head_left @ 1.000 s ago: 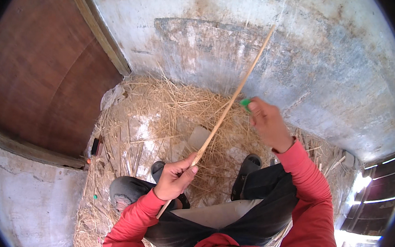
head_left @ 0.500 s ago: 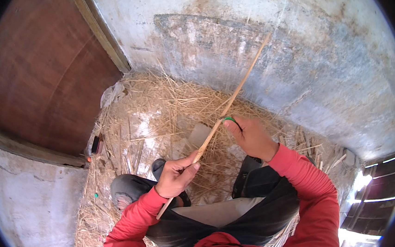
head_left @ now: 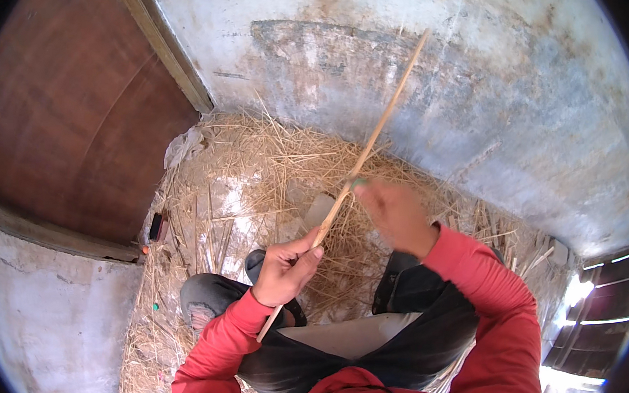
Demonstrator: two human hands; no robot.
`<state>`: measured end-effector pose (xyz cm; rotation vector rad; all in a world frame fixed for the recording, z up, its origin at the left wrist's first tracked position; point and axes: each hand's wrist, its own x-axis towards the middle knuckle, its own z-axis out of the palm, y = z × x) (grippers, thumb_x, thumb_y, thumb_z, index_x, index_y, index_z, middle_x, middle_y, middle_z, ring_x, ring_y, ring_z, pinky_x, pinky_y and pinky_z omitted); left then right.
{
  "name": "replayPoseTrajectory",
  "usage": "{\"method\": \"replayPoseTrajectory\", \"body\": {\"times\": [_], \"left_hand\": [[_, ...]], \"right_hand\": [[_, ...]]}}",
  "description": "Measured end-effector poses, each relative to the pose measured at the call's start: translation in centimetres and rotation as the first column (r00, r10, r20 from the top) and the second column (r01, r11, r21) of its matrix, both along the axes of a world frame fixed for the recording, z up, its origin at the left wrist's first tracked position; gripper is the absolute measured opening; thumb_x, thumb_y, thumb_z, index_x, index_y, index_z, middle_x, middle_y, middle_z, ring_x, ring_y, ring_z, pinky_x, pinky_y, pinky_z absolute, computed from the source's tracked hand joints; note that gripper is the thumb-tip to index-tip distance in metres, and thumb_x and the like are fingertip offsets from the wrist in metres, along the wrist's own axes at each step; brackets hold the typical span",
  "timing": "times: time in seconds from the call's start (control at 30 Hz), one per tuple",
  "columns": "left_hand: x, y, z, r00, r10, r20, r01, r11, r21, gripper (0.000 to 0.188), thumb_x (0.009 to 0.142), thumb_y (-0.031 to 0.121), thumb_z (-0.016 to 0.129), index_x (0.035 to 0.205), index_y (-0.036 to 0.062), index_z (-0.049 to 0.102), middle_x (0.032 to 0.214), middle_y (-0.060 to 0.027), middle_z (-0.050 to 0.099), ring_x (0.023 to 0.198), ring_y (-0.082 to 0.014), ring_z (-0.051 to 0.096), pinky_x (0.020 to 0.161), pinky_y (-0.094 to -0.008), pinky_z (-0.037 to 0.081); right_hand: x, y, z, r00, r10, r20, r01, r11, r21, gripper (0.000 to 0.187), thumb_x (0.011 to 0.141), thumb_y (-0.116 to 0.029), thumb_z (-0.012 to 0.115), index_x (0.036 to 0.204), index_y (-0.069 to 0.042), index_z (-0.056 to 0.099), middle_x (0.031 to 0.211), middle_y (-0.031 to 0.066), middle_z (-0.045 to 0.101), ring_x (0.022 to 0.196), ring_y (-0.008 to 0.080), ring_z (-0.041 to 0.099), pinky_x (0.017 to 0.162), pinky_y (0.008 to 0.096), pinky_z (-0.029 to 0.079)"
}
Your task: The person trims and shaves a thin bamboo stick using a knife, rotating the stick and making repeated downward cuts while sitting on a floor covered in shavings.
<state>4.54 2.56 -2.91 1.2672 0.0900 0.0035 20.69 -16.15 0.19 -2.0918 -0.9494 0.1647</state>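
Note:
A long, thin, pale wooden stick (head_left: 377, 128) slants across the view from near my lap up toward the far right. My left hand (head_left: 284, 274) is closed around its lower part, with the thumb along it and the near end sticking out below the fist. About midway along the stick is my right hand (head_left: 393, 214), blurred by motion. It grips a small green tool (head_left: 358, 183) that meets the stick's edge; most of the tool is hidden by the fingers, so its kind cannot be told.
Straw and shavings (head_left: 281, 151) litter the floor around my feet. A stained pale wall (head_left: 514, 107) rises in front, a reddish-brown door panel (head_left: 71, 112) at the left. A small black object (head_left: 156, 227) lies by the door frame. A grey block (head_left: 318, 209) sits beyond the stick.
The stick's far end has risen slightly. My right hand remains near the stick's middle with the green tool, now blurred, and my left hand keeps its grip, a little higher.

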Motion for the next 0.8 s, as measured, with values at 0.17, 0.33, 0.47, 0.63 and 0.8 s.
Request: {"method": "replayPoseTrajectory", "body": {"times": [0.17,0.33,0.47,0.63,0.8], "left_hand": [[0.0,0.5,-0.3,0.999,-0.014,0.032,0.015,1.000,-0.024,0.044,0.108,0.005,0.055,0.151,0.0002,0.051,0.065,0.0074,0.043,0.053,-0.0022,0.035,0.049,-0.0226,0.027],[0.6,0.4,-0.2,0.999,-0.023,0.030,0.022,1.000,0.019,0.044,0.108,0.006,0.056,0.151,0.0014,0.052,0.067,0.0073,0.046,0.053,-0.0017,0.037,0.049,-0.0221,0.029],[0.0,0.8,0.7,0.999,-0.045,-0.004,0.045,0.997,0.063,0.044,0.107,0.006,0.058,0.150,0.0013,0.054,0.070,0.0073,0.050,0.057,-0.0005,0.038,0.051,-0.0212,0.031],[0.3,0.4,-0.6,0.998,0.020,0.064,-0.041,0.942,0.333,0.042,0.104,0.006,0.063,0.145,-0.0015,0.057,0.074,0.0058,0.057,0.065,-0.0003,0.045,0.057,-0.0208,0.038],[0.7,-0.6,-1.6,0.980,0.048,0.194,-0.149,0.823,0.548,0.043,0.100,0.007,0.068,0.141,-0.0032,0.060,0.080,-0.0025,0.067,0.070,-0.0042,0.054,0.065,-0.0250,0.048]], "right_hand": [[0.0,0.2,-0.7,0.983,0.121,-0.137,-0.114,0.992,0.062,0.041,0.109,-0.038,0.053,0.108,0.000,0.069,0.064,0.0200,0.053,0.054,0.0319,0.053,0.055,0.0420,0.044],[-1.3,0.6,-1.9,0.970,0.164,-0.182,-0.120,0.966,0.231,0.048,0.110,-0.039,0.051,0.086,0.001,0.061,0.060,0.0137,0.047,0.051,0.0222,0.044,0.052,0.0390,0.041],[1.4,-0.9,0.2,0.678,0.267,-0.685,-0.243,0.961,0.134,0.052,0.107,-0.045,0.056,0.080,-0.001,0.057,0.055,0.0009,0.041,0.052,0.0132,0.043,0.052,0.0345,0.039],[1.5,-1.5,1.5,0.631,0.167,-0.758,0.040,0.968,0.247,0.048,0.101,-0.045,0.067,0.080,-0.002,0.061,0.055,-0.0023,0.039,0.053,0.0102,0.041,0.052,0.0318,0.037],[0.4,-0.7,0.6,0.967,0.126,-0.220,-0.091,0.983,0.160,0.027,0.096,-0.027,0.074,0.086,-0.003,0.070,0.058,0.0019,0.046,0.053,0.0106,0.042,0.051,0.0335,0.035]]}}
